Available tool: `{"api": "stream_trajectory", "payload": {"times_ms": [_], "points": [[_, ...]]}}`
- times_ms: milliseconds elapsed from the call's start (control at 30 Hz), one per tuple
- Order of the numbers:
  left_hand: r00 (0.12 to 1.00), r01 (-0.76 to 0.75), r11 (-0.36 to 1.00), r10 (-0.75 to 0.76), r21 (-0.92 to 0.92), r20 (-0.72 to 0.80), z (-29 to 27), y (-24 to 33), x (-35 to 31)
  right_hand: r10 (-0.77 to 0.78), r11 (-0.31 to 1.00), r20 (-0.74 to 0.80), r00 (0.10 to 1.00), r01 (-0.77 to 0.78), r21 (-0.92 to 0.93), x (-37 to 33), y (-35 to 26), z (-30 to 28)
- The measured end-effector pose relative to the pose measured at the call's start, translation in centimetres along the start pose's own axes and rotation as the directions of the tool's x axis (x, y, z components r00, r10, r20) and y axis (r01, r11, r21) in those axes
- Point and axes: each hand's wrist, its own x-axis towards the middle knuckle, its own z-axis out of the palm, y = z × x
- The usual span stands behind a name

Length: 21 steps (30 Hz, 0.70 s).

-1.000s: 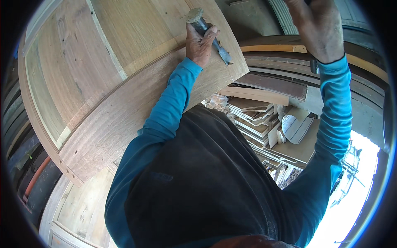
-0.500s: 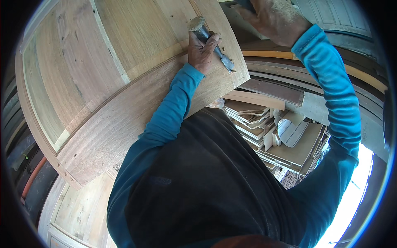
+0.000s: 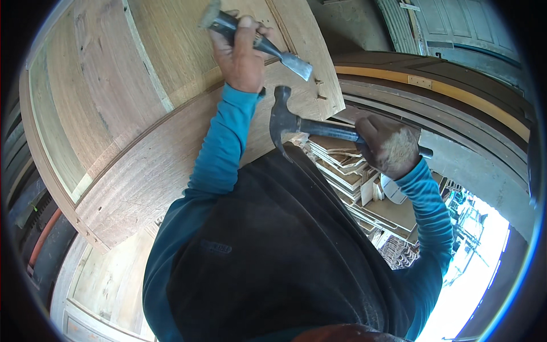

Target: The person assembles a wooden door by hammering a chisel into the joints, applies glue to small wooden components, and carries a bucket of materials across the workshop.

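A wooden panelled door [image 3: 165,162] lies in front of me, reaching to the far left. My left hand [image 3: 241,60] is closed round the dark handle of a wood chisel [image 3: 296,65], whose broad metal blade slants toward the door's right end. The handle's butt looks frayed and pale. Small brown wooden stubs [image 3: 321,97] stick up from the door frame just beyond the blade, apart from it. Gripped in my right hand [image 3: 390,145] is a claw hammer [image 3: 327,129], its head over the door's near right edge and its claw toward me. Pale dust coats the back of that hand.
Long dark boards [image 3: 444,80] and an orange-brown strip [image 3: 393,74] run along the right, past the door's end. Stacked thin panels [image 3: 393,214] stand below them. Another wooden panel [image 3: 108,285] lies at lower left, beneath the door.
My left hand has lifted the chisel up and leftward, off the spot by the stubs. My right hand has come down from the upper right, bringing the hammer's head into full view.
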Motion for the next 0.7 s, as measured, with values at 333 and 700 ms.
{"api": "stream_trajectory", "payload": {"times_ms": [333,700], "points": [[0.976,-0.193,0.961,0.210,0.196,-0.065,-7.0,5.3,5.2,0.566,0.820,0.038,0.824,-0.567,0.081,-8.6,6.4,12.8],[0.982,0.145,0.981,-0.158,0.126,0.103,1.9,0.0,-0.7,0.856,0.422,-0.070,0.513,-0.613,0.668,-9.0,1.0,17.3]]}}
